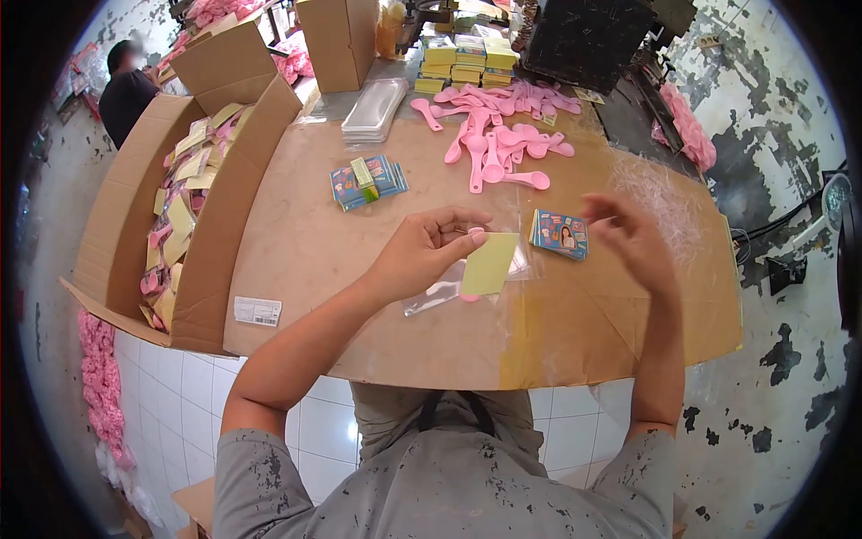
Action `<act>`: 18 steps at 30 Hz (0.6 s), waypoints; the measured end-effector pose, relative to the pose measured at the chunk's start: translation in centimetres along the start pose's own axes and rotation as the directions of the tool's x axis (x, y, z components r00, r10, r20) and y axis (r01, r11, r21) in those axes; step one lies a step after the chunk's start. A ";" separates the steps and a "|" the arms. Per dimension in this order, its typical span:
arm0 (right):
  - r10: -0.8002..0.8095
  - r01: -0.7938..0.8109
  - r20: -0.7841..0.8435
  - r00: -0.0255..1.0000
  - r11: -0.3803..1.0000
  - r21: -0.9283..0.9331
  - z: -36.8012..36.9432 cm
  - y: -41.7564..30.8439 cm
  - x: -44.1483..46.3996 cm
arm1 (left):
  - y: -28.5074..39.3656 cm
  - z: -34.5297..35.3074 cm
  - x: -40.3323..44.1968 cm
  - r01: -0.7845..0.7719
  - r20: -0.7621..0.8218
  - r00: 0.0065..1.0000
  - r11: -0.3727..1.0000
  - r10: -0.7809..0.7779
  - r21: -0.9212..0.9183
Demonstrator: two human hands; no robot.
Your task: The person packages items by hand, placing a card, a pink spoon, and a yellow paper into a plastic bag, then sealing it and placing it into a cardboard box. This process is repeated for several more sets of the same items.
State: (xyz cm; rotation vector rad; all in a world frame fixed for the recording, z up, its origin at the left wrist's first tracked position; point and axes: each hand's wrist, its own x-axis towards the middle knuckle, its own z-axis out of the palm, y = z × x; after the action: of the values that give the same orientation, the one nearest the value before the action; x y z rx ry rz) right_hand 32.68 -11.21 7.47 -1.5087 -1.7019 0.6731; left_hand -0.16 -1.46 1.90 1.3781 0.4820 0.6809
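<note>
My left hand [431, 247] is closed, thumb against fingers, on a pale yellow card [489, 263] and a pink measuring spoon [477, 233]. The card covers most of the spoon; a bit of pink shows below it. Under them lies a clear plastic bag [435, 292] on the cardboard-covered table [359, 346]. My right hand [633, 238], blurred by motion, is raised just right of a stack of blue printed cards [558, 235]. Its fingers look apart and I see nothing in them.
Pink measuring spoons [494, 157] lie heaped beyond my hands. Another banded card stack [368, 184] and clear plastic bags [374, 110] are left of them. A large carton [202, 287] of packed pieces stands at the left. Card bundles [469, 58] sit behind. A person [126, 94] is far left.
</note>
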 end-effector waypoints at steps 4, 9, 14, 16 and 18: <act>-0.024 -0.013 0.167 0.986 0.976 0.217 7.0 -3.3 1.2 | 0.3 0.0 -0.1 0.007 -0.028 1.000 0.999 -0.006 0.033; 0.008 -0.083 0.138 0.990 0.834 0.546 10.3 -1.7 2.8 | 0.5 -0.1 -0.1 -0.026 -0.090 0.996 0.999 0.029 0.031; 0.043 -0.080 0.077 0.996 0.810 0.581 10.5 -2.0 2.7 | 0.3 -0.3 0.0 -0.046 -0.131 0.990 0.995 0.057 0.086; 0.063 -0.089 0.064 0.996 0.798 0.596 10.4 -1.7 2.6 | 0.2 -0.4 0.0 -0.059 -0.124 0.990 0.993 0.072 0.104; 0.086 -0.101 0.054 0.995 0.799 0.593 10.1 -1.3 2.5 | 0.1 -0.5 0.0 -0.069 -0.107 0.991 0.990 0.082 0.121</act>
State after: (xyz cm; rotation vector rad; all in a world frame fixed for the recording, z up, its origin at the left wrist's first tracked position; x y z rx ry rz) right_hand 23.65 -8.01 3.12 -1.1294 -1.2564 1.1597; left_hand -0.48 -1.10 1.94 1.4796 0.5680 0.8054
